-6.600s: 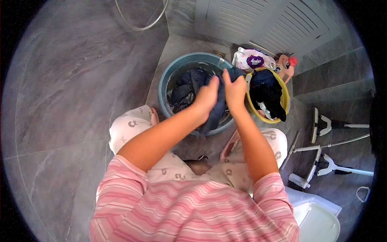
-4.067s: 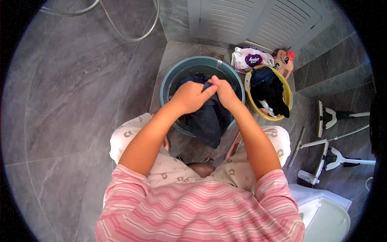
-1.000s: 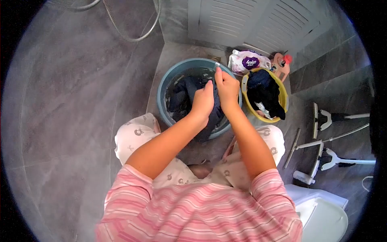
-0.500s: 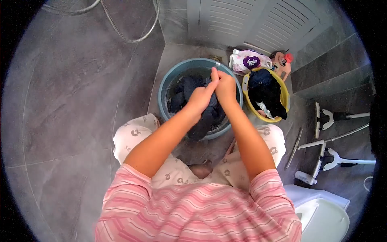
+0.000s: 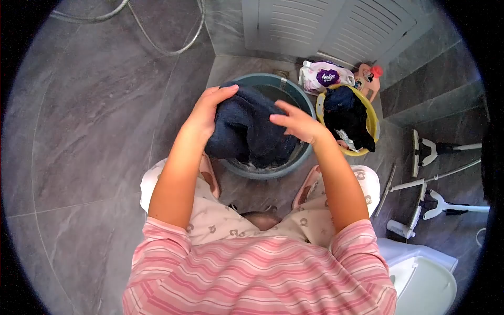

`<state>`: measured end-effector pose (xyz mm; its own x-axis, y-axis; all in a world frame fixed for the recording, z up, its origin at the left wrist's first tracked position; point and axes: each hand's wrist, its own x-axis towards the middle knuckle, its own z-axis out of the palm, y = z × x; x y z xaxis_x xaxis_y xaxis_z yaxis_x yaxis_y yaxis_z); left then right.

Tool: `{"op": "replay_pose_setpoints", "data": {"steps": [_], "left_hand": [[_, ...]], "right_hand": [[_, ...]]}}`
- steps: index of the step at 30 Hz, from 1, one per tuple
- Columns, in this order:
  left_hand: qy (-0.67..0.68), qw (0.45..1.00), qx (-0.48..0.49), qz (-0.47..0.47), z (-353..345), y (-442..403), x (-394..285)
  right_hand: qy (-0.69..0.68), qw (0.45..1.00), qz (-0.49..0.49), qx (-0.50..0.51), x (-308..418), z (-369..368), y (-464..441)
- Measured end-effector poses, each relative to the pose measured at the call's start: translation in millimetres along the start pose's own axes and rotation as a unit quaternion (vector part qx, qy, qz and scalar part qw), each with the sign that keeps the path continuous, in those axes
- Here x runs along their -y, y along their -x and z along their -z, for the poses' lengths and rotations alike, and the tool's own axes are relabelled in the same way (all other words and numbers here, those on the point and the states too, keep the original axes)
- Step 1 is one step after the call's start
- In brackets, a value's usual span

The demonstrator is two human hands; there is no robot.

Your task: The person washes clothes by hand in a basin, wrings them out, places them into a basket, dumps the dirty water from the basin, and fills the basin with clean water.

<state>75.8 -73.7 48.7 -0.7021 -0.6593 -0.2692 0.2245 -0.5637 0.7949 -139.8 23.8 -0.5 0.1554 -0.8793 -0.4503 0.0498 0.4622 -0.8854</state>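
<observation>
A dark blue garment [image 5: 252, 123] is bunched up at the rim of a round blue-grey basin [image 5: 261, 175], which has water and some suds in it. My left hand [image 5: 206, 113] grips the garment at its upper left edge, the thumb side lying along the cloth. Over the right part of the cloth, my right hand [image 5: 298, 124] has its fingers apart; whether the fingertips touch the fabric I cannot tell. The garment covers much of the basin's left side, and its exact kind does not show.
Right of the basin stands a yellow basin [image 5: 374, 123] heaped with dark clothes [image 5: 346, 118]. Behind it are a white-and-purple bottle [image 5: 323, 77] and a pink bottle with a red cap [image 5: 367, 81]. Cleaning tools [image 5: 425, 194] and a white toilet [image 5: 425, 286] are at the right.
My hands were pressed together above the basin and have moved apart. The left went leftward and took hold of the garment, which is now spread wider and raised; the right opened.
</observation>
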Motion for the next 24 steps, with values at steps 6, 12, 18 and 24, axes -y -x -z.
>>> {"op": "replay_pose_setpoints", "data": {"steps": [6,12,18,24], "left_hand": [[-0.002,0.996,0.06,0.059,-3,0,12],[0.006,0.999,0.018,0.042,-12,-8,7],[-0.022,0.997,-0.069,-0.037,-27,-23,28],[0.0,0.985,-0.151,-0.078,-47,-32,74]], "right_hand": [[-0.328,0.923,0.2,0.031,6,7,6],[-0.357,0.874,0.326,0.047,40,-3,28],[-0.006,0.938,0.317,-0.142,36,-34,26],[0.237,0.817,0.405,-0.335,15,-79,20]]}}
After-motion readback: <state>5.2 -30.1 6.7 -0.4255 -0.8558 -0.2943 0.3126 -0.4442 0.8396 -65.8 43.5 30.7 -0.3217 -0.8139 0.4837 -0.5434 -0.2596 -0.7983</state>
